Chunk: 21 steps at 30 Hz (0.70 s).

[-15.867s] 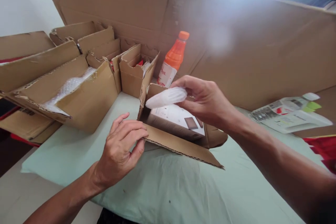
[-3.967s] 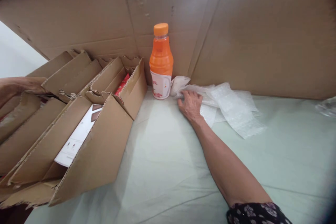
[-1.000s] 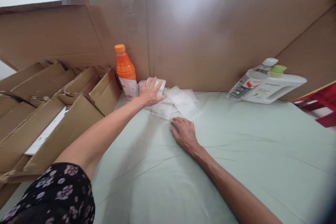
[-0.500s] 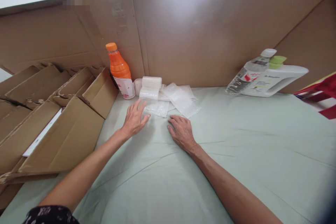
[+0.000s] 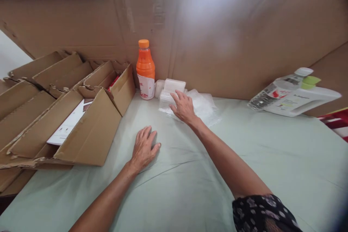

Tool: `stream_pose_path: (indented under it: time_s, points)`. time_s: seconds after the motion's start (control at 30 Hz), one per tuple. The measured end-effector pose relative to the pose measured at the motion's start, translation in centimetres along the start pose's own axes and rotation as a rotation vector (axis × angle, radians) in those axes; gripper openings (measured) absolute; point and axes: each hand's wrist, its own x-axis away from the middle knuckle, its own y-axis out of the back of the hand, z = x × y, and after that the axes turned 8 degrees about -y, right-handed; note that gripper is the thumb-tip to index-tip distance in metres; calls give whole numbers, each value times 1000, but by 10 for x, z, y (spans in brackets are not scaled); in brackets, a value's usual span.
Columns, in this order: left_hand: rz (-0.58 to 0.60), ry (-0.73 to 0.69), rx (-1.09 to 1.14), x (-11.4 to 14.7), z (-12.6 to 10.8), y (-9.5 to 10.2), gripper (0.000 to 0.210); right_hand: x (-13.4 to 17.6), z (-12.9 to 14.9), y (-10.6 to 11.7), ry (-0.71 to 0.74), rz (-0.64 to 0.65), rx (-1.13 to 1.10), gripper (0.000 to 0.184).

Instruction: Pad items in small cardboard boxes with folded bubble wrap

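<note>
My left hand [image 5: 145,148] lies on the pale green cloth [image 5: 168,192] with its fingers stretched forward and nothing in them. Farther ahead, my right hand [image 5: 184,107] reaches over a small pile of clear bubble-wrap pieces [image 5: 205,108], fingers spread. Its fingertips are at the pile's front layers; whether they touch the plastic I cannot tell. Behind those fingertips rests a folded or rolled piece of bubble wrap [image 5: 175,85]. An orange drink bottle [image 5: 145,70] stands upright just left of the pile, against the cardboard.
Open cardboard boxes [image 5: 89,136] sit at the left, one holding a white printed booklet [image 5: 67,122]. A tall cardboard wall [image 5: 231,43] runs along the back. At right, a clear bottle [image 5: 277,92] leans by a white jug [image 5: 301,101]. A red-and-white item [image 5: 335,123] lies at the edge.
My right hand has moved forward over the bubble wrap. My left hand has drawn back from the pile toward me. The view has turned slightly left.
</note>
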Motion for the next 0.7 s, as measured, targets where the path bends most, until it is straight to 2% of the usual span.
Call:
stream_pose_path:
  time_s: [0.1, 0.17, 0.23, 0.33, 0.43, 0.5, 0.57, 0.63, 0.7]
  points:
    - [25, 18, 35, -2, -4, 4, 40, -15, -1, -6, -28, 37, 9, 47]
    - [39, 35, 62, -4, -5, 7, 40, -5, -1, -6, -7, -30, -23, 43]
    - [44, 55, 83, -7, -5, 8, 41, 11, 7, 1, 76, -104, -96, 38]
    - [35, 86, 106, -10, -5, 12, 41, 29, 49, 22, 337, -123, -245, 36]
    - [20, 99, 128, -1, -15, 19, 47, 30, 123, 46, 585, -92, -334, 49]
    - [30, 74, 145, 19, -27, 27, 52, 20, 176, 58, 682, -72, -319, 59]
    - [23, 32, 182, 50, -38, 37, 52, 4, 220, 65, 748, -39, -263, 56]
    - [-47, 33, 234, 93, -42, 48, 46, -11, 246, 69, 791, 27, -196, 37]
    - [-181, 107, 261, 139, -37, 60, 38, -17, 257, 73, 821, 83, -148, 18]
